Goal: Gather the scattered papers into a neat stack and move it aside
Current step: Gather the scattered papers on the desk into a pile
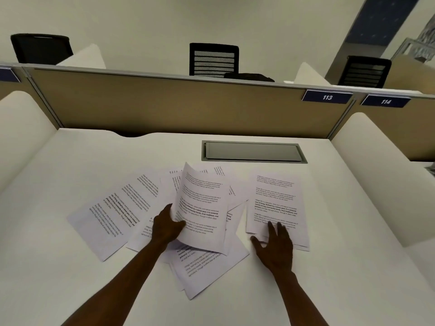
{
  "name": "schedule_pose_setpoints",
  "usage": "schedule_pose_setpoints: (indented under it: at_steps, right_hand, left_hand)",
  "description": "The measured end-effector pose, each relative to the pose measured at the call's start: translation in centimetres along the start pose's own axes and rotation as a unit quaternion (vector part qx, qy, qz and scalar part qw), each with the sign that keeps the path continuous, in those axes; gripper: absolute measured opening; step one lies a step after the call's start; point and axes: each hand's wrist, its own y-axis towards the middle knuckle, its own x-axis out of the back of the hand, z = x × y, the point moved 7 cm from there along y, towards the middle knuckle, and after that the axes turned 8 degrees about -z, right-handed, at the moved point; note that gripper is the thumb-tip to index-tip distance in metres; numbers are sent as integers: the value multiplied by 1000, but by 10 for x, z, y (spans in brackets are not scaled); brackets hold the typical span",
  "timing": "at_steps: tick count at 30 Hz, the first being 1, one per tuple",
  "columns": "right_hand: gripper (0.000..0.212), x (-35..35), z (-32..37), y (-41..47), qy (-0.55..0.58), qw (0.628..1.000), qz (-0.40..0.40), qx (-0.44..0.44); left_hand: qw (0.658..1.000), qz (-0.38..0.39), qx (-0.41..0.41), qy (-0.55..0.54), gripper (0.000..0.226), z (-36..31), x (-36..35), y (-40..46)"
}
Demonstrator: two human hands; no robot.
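Several printed white sheets lie scattered over the middle of a white desk (70, 290). My left hand (166, 228) grips a curled sheet (203, 208) by its left edge and holds it lifted above the overlapping pile (207, 271). More sheets fan out to the left (110, 217). To the right lies a small, roughly squared stack (277, 203). My right hand (274, 248) rests flat, fingers spread, on that stack's near edge.
A grey cable hatch (253, 151) is set into the desk behind the papers. A tan partition (164, 104) with labels 113 and 114 closes the back; white side dividers (376, 165) flank the desk. Black chairs (213, 58) stand beyond.
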Motion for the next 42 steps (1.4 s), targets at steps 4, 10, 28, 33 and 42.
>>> schedule_pose_setpoints:
  at_steps: [4, 10, 28, 33, 42]
  right_hand:
    - [59, 18, 9, 2, -2, 999, -43, 16]
    - [27, 47, 15, 2, 93, 988, -127, 9]
    - [31, 94, 45, -7, 374, 894, -242, -37]
    - [22, 74, 96, -40, 356, 911, -182, 102]
    - [38, -5, 129, -93, 188, 931, 68, 306]
  left_hand:
    - [1000, 9, -4, -20, 74, 2, 1, -9]
    - [999, 29, -20, -26, 89, -1, -5, -21]
    - [984, 173, -4, -47, 57, -15, -32, -46]
    - [971, 217, 16, -95, 49, -24, -43, -56]
    - [939, 243, 157, -185, 33, -6, -47, -55]
